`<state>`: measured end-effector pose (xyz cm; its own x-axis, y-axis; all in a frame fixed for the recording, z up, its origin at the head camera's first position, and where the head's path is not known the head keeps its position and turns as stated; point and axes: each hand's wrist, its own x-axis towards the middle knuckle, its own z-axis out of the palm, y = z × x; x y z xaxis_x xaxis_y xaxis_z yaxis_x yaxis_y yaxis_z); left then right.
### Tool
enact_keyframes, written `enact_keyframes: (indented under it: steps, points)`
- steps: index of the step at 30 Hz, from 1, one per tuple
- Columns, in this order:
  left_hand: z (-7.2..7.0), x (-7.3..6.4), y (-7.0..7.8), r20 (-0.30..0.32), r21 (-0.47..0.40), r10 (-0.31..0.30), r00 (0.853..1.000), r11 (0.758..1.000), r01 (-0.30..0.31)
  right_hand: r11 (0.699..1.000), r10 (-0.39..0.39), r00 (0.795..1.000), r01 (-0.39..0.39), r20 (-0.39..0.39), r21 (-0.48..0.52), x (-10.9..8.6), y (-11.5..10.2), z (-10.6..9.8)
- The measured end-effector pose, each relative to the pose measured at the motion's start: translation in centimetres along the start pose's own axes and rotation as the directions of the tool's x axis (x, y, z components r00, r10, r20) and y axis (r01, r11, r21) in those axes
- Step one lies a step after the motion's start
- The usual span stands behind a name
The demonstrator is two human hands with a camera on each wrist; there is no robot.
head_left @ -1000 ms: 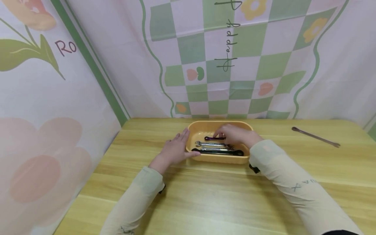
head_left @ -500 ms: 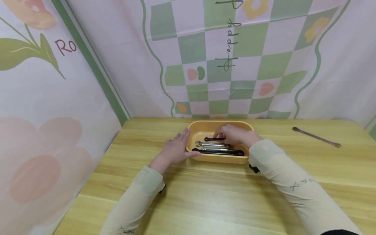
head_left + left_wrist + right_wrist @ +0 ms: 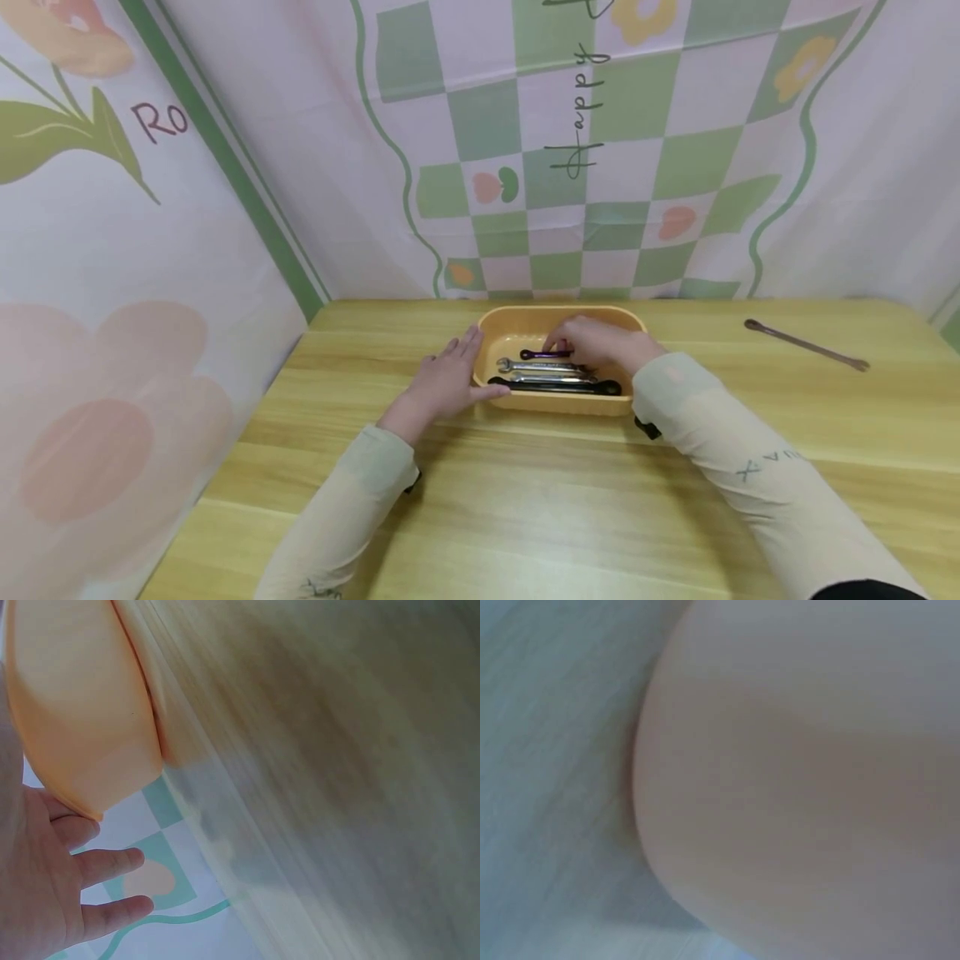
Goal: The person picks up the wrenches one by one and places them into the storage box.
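A yellow-orange plastic bin [image 3: 558, 404] stands on the table, with several wrenches lying lengthwise inside. My right hand [image 3: 596, 340] reaches in over its right end, fingers curled down on a small purple wrench [image 3: 542, 355] in a pinch. Part of that wrench is hidden by the hand. In front of it lie silver wrenches [image 3: 536, 366] and a black wrench [image 3: 555, 387]. My left hand [image 3: 444, 383] rests against the bin's left end, fingers straight, thumb across the front rim. In the left wrist view, its fingers [image 3: 112, 862] spread beside the bin wall [image 3: 82, 712].
A long brownish wrench [image 3: 806, 344] lies slanted on the wooden table [image 3: 510, 508], right of the bin. A printed cloth [image 3: 555, 233] hangs behind the table's back edge. The right wrist view is blurred and mostly filled by the bin's side [image 3: 795, 795].
Both hands and the bin keep their places. The head view has shifted very slightly; no wrench has visibly been lifted.
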<state>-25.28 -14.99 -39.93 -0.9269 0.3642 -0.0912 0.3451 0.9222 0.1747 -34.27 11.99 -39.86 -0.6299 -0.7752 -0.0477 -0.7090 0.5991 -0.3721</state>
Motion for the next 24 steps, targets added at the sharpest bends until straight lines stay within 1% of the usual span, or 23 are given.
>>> enact_keyframes:
  steps: [5, 15, 24]
  points:
    - [-0.13, 0.08, -0.08, -0.005, 0.01, -0.001, 1.0, 1.0, 0.001, 1.0, 0.008, 1.0, -0.008, -0.005, 0.016, 0.11, -0.08, -0.15]
    - [-0.33, 0.06, 0.04, -0.006, 0.015, 0.001, 1.0, 1.0, -0.001, 1.0, -0.01, 1.0, 0.01, 0.002, 0.014, 0.21, -0.04, -0.25]
    - [-0.02, 0.07, 0.04, 0.005, 0.011, -0.003, 1.0, 1.0, 0.002, 0.999, 0.038, 0.999, -0.039, 0.026, 0.024, 0.02, -0.15, -0.15]
